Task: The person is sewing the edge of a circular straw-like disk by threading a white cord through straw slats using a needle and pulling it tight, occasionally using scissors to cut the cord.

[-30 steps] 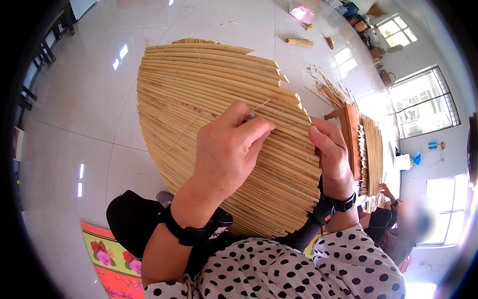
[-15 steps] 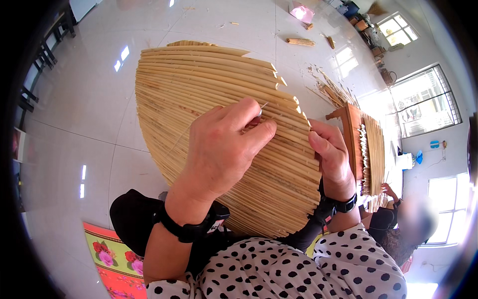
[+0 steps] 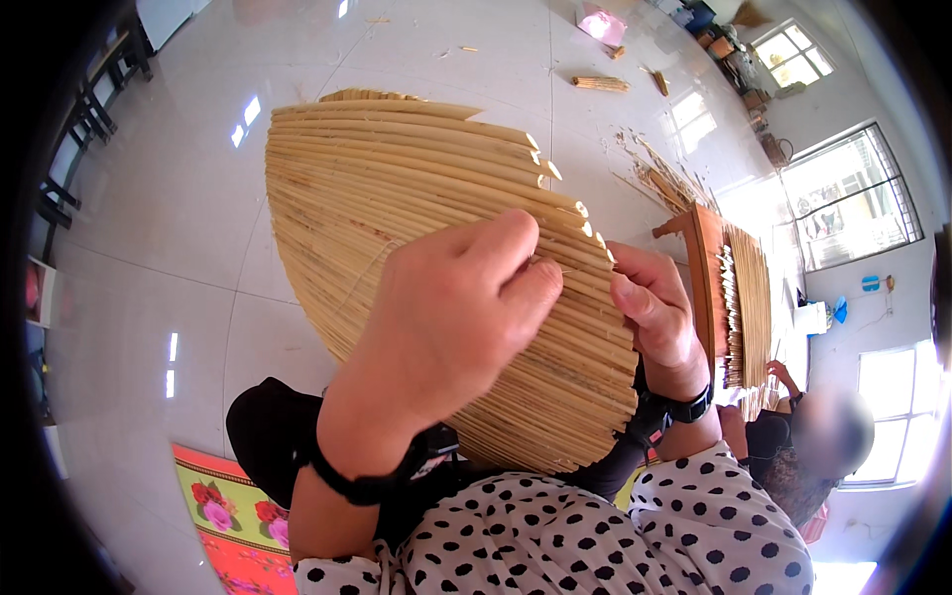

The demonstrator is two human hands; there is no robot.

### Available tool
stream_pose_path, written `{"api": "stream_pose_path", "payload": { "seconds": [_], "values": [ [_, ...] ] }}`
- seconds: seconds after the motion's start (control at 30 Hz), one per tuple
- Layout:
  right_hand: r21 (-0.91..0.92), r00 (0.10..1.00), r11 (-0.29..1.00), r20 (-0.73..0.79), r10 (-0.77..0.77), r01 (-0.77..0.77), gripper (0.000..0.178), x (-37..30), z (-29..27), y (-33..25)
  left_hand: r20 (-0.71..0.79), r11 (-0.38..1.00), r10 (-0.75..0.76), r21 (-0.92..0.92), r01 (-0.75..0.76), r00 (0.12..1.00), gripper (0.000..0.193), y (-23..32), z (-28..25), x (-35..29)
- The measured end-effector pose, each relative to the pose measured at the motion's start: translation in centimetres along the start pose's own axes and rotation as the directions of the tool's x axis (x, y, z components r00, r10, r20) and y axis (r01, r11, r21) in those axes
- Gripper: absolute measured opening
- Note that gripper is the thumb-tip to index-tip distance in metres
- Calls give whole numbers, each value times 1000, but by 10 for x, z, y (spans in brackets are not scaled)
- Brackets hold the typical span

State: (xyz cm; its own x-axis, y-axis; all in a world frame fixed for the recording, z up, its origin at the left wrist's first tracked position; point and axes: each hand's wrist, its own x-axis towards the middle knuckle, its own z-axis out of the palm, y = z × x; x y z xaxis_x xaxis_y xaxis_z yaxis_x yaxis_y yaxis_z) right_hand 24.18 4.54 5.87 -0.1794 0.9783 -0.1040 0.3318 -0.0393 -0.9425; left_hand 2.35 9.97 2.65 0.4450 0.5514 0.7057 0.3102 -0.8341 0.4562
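Note:
A broad curved panel of pale reed stalks (image 3: 347,169), laid side by side, rests over my lap with its jagged cut ends toward the right. My left hand (image 3: 446,307) is closed over its face, thumb and forefinger pinching a thin needle (image 3: 565,271) whose tip points right. A fine thread (image 3: 369,270) loops across the reeds left of that hand. At the right edge my right hand (image 3: 656,312) grips the panel, thumb by the cut ends; some of its fingers are hidden behind the reeds.
On the right, a brown wooden table (image 3: 704,273) bears another reed panel (image 3: 749,307), with a co-worker (image 3: 769,436) beside it. Loose reed scraps (image 3: 659,178) and a small reed bundle (image 3: 600,83) lie on the tiled floor. A flowered mat (image 3: 233,516) is at lower left.
My left hand has moved slightly right and down, turning so its back faces up more. The needle tip now points right rather than up. My right hand keeps its hold.

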Motion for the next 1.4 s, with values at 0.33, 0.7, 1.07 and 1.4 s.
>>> {"api": "stream_pose_path", "payload": {
  "seconds": [0.33, 0.7, 1.07, 1.4],
  "values": [
    [17, 998, 998, -11, -54, 54, 42, 1, 6, -3, 25, 998, -37, 59, 35, 999, 12, 4, -3, 1],
    [47, 999, 998, 8, -50, 49, 43, 0, 5, 2, -5, 997, 11, -79, -11, 1000, 18, -16, 7, -2],
    [77, 997, 996, 54, -55, 51, 50, 0, 8, -1, 29, 951, -289, 121, 283, 957, 11, 47, -18, 5],
    [120, 994, 989, 46, -96, 90, 52, -1, 12, -1, 81, 974, -132, 196, 114, 988, 12, 14, -16, -1]
  ]
}}
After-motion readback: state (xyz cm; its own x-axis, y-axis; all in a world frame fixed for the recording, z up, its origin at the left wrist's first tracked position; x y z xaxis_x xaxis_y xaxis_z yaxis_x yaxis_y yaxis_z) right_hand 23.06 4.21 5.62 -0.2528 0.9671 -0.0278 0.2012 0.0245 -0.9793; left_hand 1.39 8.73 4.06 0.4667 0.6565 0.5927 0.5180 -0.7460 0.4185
